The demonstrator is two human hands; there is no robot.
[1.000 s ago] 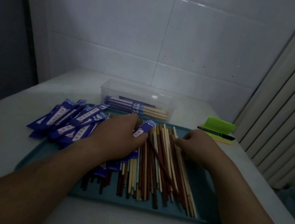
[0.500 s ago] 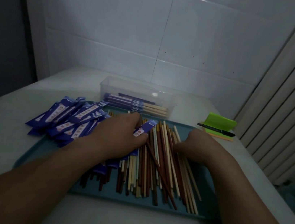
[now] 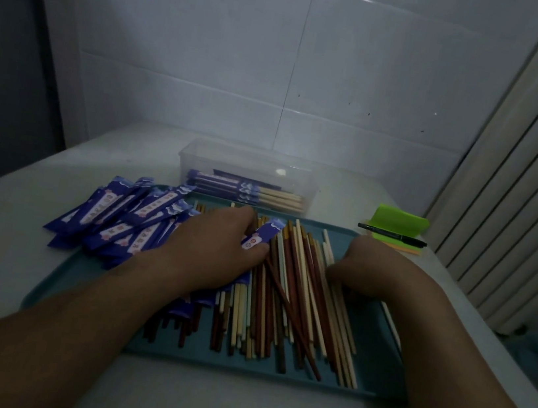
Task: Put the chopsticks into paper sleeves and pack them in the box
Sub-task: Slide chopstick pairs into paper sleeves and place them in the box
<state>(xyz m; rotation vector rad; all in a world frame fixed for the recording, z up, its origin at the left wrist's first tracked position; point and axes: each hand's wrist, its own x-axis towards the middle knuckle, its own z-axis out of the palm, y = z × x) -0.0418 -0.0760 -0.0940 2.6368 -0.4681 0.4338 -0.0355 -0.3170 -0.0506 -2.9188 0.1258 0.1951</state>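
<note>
Patience was what this step asked of me: my left hand (image 3: 216, 248) pinched one sleeve (image 3: 261, 237) between thumb and fingers, just above the chopsticks (image 3: 285, 296) on the tray (image 3: 375, 371). My right hand (image 3: 375, 270) lay with curled fingers on the pale sticks at the right side of the heap; whether it already gripped any, I could not tell. I judged it best to take two sticks of the same colour, line up their tips, keep the sleeve mouth open with the left thumb and slide both in together and straight, so the paper would not tear. Then the counting: one tray, one clear box (image 3: 248, 166) behind it with about four sleeved pairs (image 3: 228, 186) lying flat inside, one pen (image 3: 391, 235), one green pad (image 3: 400, 219). The empty sleeves (image 3: 127, 218) on the left of the tray were well more than ten and overlapping. The loose chopsticks were several dozens, brown and pale mixed; an exact number I could not give.
</note>
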